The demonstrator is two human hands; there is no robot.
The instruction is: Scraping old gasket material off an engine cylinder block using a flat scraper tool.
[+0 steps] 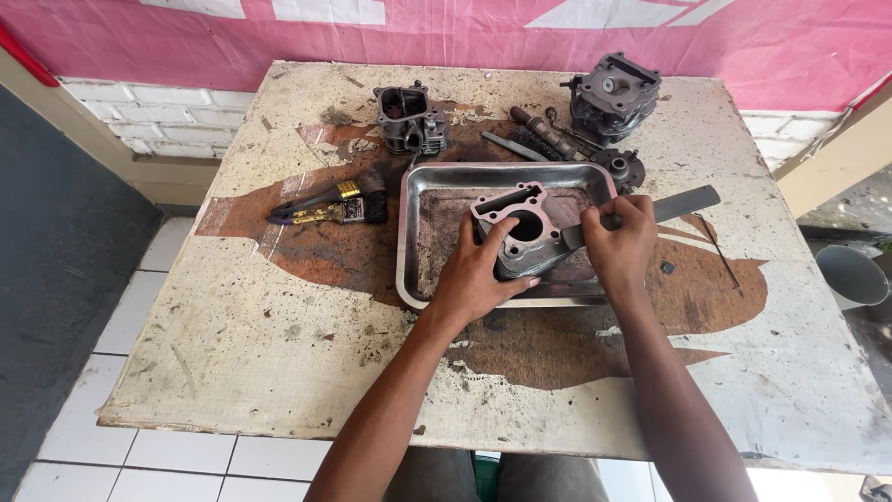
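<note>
The engine cylinder (520, 237) is standing in the metal tray (413, 232) near the middle of the table (279, 344), and its top face is looking partly scraped — pinkish gasket remains are still showing around the bore, so the cleaning seems only part done. The left hand (478, 270) is closing around the cylinder's left side, while the right hand (618, 242) is gripping tightly a flat scraper (683, 204) — its blade is touching the cylinder's right edge.

A single head-worn camera looks steeply down and forward over the worn table (279, 353) (near, at arm's length), facing the pink banner (465, 37) behind.
</note>
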